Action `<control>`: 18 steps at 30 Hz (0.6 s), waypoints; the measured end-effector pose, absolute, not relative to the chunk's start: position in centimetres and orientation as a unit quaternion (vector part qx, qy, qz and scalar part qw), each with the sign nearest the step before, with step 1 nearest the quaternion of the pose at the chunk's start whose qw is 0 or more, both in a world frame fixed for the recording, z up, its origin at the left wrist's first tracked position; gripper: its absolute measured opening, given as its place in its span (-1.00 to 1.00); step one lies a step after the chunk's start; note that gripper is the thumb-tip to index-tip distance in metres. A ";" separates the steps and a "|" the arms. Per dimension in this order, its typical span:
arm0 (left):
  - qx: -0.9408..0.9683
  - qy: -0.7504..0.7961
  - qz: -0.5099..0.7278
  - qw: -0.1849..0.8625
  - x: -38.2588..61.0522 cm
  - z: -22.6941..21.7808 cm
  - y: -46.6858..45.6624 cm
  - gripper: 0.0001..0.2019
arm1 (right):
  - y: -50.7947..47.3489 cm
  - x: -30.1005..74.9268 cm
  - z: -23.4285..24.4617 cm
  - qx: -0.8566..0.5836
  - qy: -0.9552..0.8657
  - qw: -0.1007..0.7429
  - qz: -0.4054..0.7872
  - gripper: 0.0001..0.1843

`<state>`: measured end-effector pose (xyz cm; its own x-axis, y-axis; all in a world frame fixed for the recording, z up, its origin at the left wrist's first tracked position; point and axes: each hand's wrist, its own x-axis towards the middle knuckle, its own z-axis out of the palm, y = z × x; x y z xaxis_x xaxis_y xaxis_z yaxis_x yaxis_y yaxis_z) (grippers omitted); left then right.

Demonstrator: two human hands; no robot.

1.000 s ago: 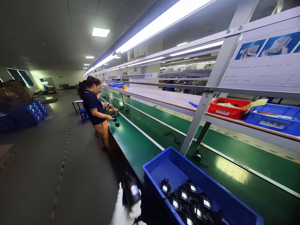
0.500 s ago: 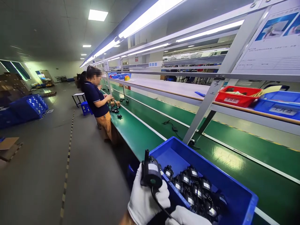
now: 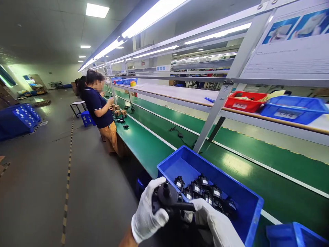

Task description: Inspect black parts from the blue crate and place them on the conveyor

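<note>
My left hand (image 3: pixel 147 212), in a white glove, is wrapped round a small black pump (image 3: pixel 166 198) at the bottom centre. My right hand (image 3: pixel 216 224), also gloved, is closed on the same pump's black nozzle and cable from the right. Both hands hover at the near left corner of a blue bin (image 3: pixel 246 200) that holds several more black pumps (image 3: pixel 203 192) with white labels. The bin rests on the green conveyor table (image 3: pixel 144 144).
A co-worker (image 3: pixel 101 109) in a dark shirt stands further along the table, handling small parts. A red bin (image 3: pixel 245 101) and a blue bin (image 3: pixel 293 108) sit on the shelf above. Another blue bin (image 3: pixel 295 235) is at bottom right. Blue crates (image 3: pixel 19 118) stand far left.
The pump has turned in my left hand so its round end faces up. My right hand has come in and closed on its nozzle side. The view has shifted right.
</note>
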<state>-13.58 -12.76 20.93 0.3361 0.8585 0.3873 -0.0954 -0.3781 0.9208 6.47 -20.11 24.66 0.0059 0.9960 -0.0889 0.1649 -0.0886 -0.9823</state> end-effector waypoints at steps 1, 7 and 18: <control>0.719 0.303 0.506 0.367 -13.7 21.0 -12.9 -0.08 | -19.8 6.7 24.6 -0.552 -0.512 0.430 0.498 -0.36; 0.785 0.329 0.525 0.010 -12.6 21.1 -13.3 0.12 | -19.0 7.1 24.7 -0.545 -0.527 0.464 0.459 -0.35; 0.779 0.348 0.521 0.028 -12.4 21.7 -13.8 0.09 | -19.6 7.0 27.2 -0.550 -0.566 0.446 0.422 -0.23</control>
